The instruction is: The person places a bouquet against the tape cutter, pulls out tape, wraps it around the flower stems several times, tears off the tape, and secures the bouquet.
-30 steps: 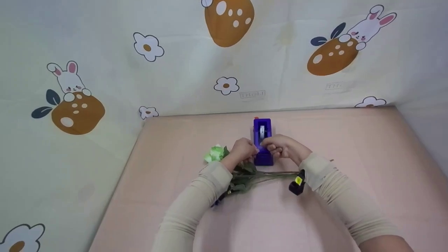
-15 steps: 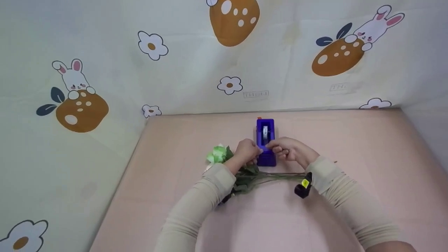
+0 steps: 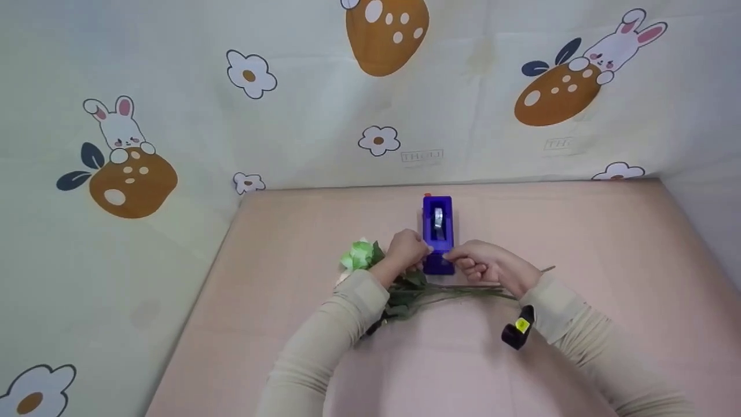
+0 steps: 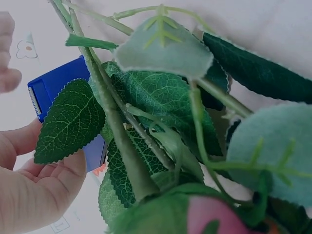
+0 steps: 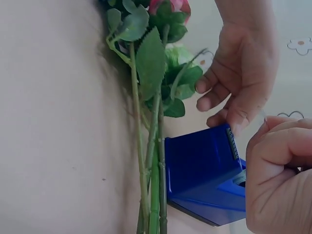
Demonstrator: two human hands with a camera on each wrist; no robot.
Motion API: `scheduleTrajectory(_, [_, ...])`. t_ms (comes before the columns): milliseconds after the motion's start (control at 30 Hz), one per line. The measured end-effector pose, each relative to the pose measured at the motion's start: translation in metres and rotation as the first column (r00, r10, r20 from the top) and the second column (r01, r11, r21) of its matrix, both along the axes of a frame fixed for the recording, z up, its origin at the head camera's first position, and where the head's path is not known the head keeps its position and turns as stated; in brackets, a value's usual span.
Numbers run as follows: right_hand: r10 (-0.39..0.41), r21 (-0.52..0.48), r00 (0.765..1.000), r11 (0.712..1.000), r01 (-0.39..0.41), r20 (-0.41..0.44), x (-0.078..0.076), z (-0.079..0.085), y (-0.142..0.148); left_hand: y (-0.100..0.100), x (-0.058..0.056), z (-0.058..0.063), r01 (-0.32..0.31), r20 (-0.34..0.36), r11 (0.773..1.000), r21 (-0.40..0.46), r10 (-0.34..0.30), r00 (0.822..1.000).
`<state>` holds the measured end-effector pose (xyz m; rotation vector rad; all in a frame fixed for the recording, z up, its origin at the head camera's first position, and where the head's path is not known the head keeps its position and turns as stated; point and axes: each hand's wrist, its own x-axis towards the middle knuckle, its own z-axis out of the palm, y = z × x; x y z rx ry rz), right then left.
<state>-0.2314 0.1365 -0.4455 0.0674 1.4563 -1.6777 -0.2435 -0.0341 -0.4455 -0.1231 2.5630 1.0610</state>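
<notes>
A blue tape dispenser (image 3: 438,234) stands at the table's middle, its toothed edge facing the person. My left hand (image 3: 408,250) holds the dispenser's left side, its thumb beside the toothed edge in the right wrist view. My right hand (image 3: 481,260) is just right of that edge and pinches the end of clear tape (image 5: 240,163), of which only thin bits show. The roll of tape (image 3: 439,220) sits inside the dispenser. In front of it lies a bunch of artificial flowers: a green-white bloom (image 3: 358,255), a pink bloom (image 5: 174,7), leaves (image 4: 70,119) and long stems (image 5: 155,161).
A black strap with a yellow label (image 3: 521,325) hangs at the right wrist. The pale pink tabletop (image 3: 289,231) meets a light wall (image 3: 312,116) printed with rabbits and flowers. One stem end (image 3: 548,268) sticks out beyond the right forearm.
My right hand has drawn back along the dispenser, from beside the roll to its toothed front end. The left hand has stayed at the dispenser's left side.
</notes>
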Motion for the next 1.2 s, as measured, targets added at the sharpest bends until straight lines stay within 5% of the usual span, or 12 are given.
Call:
scheduleTrajectory(300, [0.087,0.049,0.991,0.995,-0.083,-0.103,0.034,-0.002,0.009,0.000,0.000,0.000,-0.013,0.004,1.000,-0.025,0.013,1.000])
scheduleTrajectory(533, [0.156,0.135,0.963,0.983,-0.128,-0.218,0.058,-0.008,0.017,0.000,0.000,0.000,-0.008,0.031,0.999,-0.032,0.009,0.999])
scheduleTrajectory(767, [0.197,0.232,0.938,0.964,-0.131,-0.287,0.078,-0.017,0.015,0.000,0.001,-0.001,0.024,-0.012,0.999,-0.026,-0.024,1.000])
scheduleTrajectory(1200, [0.171,0.295,0.934,0.953,-0.076,-0.313,0.085,-0.036,0.020,0.001,0.001,0.001,0.026,-0.015,0.998,-0.056,-0.027,1.000])
